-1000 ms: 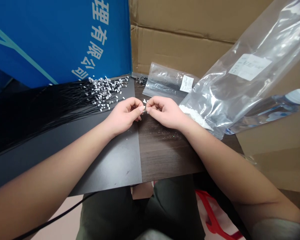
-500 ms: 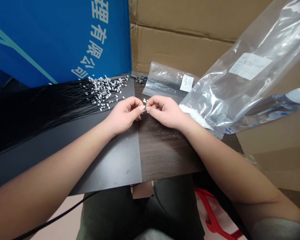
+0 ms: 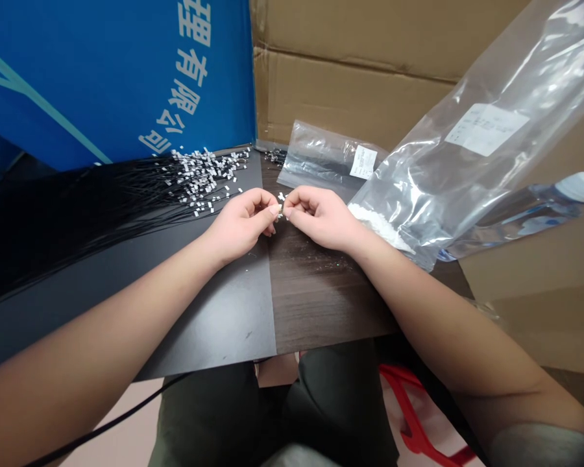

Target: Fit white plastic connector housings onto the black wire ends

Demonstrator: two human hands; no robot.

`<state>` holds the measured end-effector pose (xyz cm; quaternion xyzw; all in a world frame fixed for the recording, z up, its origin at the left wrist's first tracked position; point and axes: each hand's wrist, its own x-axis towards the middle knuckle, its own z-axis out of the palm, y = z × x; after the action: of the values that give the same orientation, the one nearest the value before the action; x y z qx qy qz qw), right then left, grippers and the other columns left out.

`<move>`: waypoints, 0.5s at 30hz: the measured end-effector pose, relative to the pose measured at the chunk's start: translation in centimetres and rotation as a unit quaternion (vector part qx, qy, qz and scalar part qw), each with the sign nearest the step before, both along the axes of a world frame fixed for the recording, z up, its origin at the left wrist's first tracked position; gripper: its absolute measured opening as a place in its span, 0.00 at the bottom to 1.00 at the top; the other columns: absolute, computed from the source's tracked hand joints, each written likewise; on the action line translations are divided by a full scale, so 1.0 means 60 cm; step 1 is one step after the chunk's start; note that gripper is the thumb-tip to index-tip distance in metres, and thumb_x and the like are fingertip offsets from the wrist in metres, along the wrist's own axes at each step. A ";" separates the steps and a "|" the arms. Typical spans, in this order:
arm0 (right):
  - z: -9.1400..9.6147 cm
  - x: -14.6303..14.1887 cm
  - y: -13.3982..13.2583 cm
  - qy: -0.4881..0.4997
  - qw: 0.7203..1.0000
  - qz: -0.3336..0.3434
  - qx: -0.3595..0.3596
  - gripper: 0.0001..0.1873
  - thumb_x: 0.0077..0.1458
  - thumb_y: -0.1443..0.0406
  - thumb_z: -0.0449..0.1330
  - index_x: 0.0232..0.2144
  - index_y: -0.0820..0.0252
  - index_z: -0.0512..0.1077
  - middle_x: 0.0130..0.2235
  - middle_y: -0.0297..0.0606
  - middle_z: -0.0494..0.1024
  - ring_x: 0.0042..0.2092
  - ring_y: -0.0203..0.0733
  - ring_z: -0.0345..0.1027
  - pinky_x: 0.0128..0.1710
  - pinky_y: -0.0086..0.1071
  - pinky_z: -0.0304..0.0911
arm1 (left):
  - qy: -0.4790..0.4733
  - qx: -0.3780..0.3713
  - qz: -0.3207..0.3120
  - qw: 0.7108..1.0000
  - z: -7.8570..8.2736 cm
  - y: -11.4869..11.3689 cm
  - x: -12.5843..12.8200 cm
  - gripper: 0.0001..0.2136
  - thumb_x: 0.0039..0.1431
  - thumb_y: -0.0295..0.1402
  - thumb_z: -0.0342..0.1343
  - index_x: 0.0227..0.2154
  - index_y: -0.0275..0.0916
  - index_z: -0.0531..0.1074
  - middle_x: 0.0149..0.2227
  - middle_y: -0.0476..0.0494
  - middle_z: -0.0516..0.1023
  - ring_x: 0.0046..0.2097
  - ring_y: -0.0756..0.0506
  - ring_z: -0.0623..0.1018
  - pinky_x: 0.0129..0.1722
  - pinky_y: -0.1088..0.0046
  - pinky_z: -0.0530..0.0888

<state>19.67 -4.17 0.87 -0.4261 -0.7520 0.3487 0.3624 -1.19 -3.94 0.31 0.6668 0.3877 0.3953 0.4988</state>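
A dark wood-grain table [image 3: 331,305] meets a tall brown cardboard box [image 3: 350,84] at its far edge, beside a blue carton panel [image 3: 102,84] printed with white Chinese characters. Below the table, a red-handled bag [image 3: 409,415] sits on a pale floor [image 3: 111,415].

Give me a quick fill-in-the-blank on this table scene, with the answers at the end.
The left hand and right hand pinch a tiny ____ piece between their fingertips. The thin black strands lie to the ____ of the hands. The large clear plastic bag has a white paper ____ on it. Behind the strands stands a ____ board with white characters.

Missing words: white, left, label, blue.
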 end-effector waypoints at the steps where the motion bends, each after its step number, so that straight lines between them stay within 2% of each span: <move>1: 0.000 0.000 0.000 0.001 1.000 0.000 0.001 0.05 0.61 0.63 0.62 0.33 0.58 0.74 0.26 0.28 0.69 0.29 0.35 0.58 0.32 0.33 0.54 | -0.003 -0.002 -0.001 1.000 0.000 0.000 0.000 0.18 0.61 0.49 0.68 0.35 0.39 0.72 0.29 0.49 0.76 0.30 0.49 0.76 0.33 0.72 0.73; 9: -0.001 0.000 0.000 0.000 1.000 -0.006 0.001 0.05 0.60 0.63 0.62 0.34 0.58 0.74 0.26 0.28 0.69 0.29 0.35 0.58 0.31 0.33 0.54 | -0.021 -0.006 -0.003 1.000 -0.004 0.001 0.000 0.17 0.61 0.47 0.69 0.35 0.39 0.72 0.29 0.49 0.76 0.30 0.50 0.76 0.32 0.73 0.73; 15: -0.001 -0.001 0.001 0.001 1.000 -0.008 0.002 0.05 0.60 0.63 0.61 0.33 0.58 0.74 0.25 0.27 0.68 0.29 0.35 0.58 0.32 0.33 0.55 | -0.002 0.006 0.017 1.000 0.004 -0.003 0.004 0.13 0.63 0.41 0.66 0.34 0.38 0.71 0.29 0.50 0.75 0.29 0.50 0.75 0.32 0.73 0.72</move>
<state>19.62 -4.11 0.82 -0.4314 -0.7487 0.3450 0.3666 -0.96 -4.13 0.53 0.6620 0.3959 0.4073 0.4889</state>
